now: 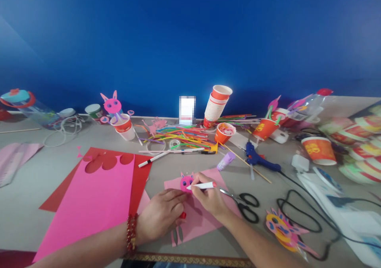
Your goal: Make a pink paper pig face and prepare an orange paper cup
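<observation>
A white marker (205, 185) with a red end is in my right hand (210, 198), fingers pinched round it. Its tip touches the lower part of a small pink paper animal face (185, 182) with ears and dark eyes. My left hand (162, 212), with a red bead bracelet at the wrist, has its fingers curled together and holds the face down at its lower left edge. Below the left thumb shows a small red piece (183, 215), partly hidden. Under both hands lies a light pink sheet (205, 224). Black-handled scissors (245, 206) rest on its right side.
Left lie bright pink paper (98, 204) and red paper (143, 168). A finished animal (112, 106) stands in a paper cup. Behind are coloured pipe cleaners (184, 137) and stacked cups (216, 105). Right are a glue stick (226, 161), blue glue gun (258, 159) and its cable.
</observation>
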`<action>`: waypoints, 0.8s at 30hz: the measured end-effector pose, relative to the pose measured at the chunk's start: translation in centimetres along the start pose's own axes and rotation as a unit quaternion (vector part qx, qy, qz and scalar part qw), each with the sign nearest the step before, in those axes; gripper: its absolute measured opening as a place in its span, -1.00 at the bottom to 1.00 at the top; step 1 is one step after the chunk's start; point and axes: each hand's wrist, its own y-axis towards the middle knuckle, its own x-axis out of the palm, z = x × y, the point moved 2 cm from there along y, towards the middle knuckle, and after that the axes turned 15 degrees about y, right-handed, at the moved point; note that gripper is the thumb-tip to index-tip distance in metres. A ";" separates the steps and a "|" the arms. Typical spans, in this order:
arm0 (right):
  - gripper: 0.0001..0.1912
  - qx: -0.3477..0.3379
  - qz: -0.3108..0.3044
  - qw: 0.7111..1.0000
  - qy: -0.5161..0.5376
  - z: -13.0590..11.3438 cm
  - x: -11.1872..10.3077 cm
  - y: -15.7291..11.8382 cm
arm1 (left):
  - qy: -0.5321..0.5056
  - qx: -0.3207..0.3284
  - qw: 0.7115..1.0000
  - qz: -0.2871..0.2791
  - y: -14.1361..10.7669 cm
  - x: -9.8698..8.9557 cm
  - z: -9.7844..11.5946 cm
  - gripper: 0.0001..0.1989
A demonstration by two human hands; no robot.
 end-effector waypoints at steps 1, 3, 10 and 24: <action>-0.84 0.003 -0.004 1.000 -0.005 0.0 0.0 0.0 | 0.000 -0.001 1.000 -0.001 0.0 0.1 0.0 -0.84; -0.84 0.010 -0.014 1.000 -0.017 -0.1 0.0 0.0 | 0.002 -0.002 1.000 -0.005 -0.1 0.2 0.0 -0.84; -0.82 -0.004 0.004 1.000 0.007 0.0 -0.1 0.0 | 0.006 -0.002 1.000 -0.016 -0.1 0.1 0.0 -0.84; -0.85 0.015 -0.014 0.999 -0.033 -0.8 0.1 0.1 | -0.001 -0.008 1.000 -0.012 0.1 0.0 0.1 -0.84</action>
